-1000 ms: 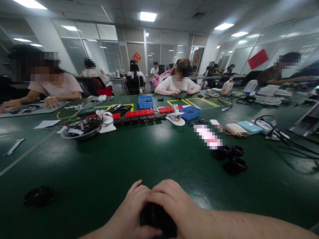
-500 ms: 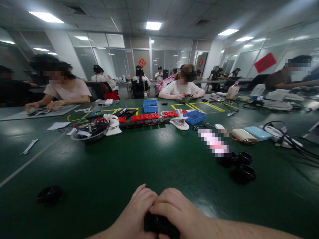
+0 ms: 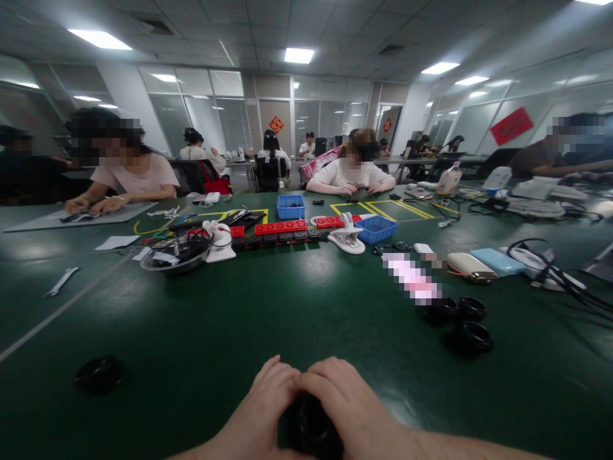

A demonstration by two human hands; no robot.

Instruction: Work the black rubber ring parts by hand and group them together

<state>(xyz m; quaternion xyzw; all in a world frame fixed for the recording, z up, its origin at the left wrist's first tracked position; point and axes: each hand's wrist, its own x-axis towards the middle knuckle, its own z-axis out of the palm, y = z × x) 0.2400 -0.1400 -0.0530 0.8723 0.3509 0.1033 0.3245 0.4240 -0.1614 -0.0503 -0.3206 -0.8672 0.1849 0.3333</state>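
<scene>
Far left, I see a silver metal wrench (image 3: 62,282), then a glossy black ring (image 3: 99,374); low centre, my left hand (image 3: 262,406) and right hand (image 3: 352,399) grip a round black hollow piece (image 3: 309,427); rightward on my feed, three black rings (image 3: 467,342) cluster.

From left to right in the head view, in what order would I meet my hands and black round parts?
Lone black round part, left hand, held black round part, right hand, three grouped black round parts.
</scene>
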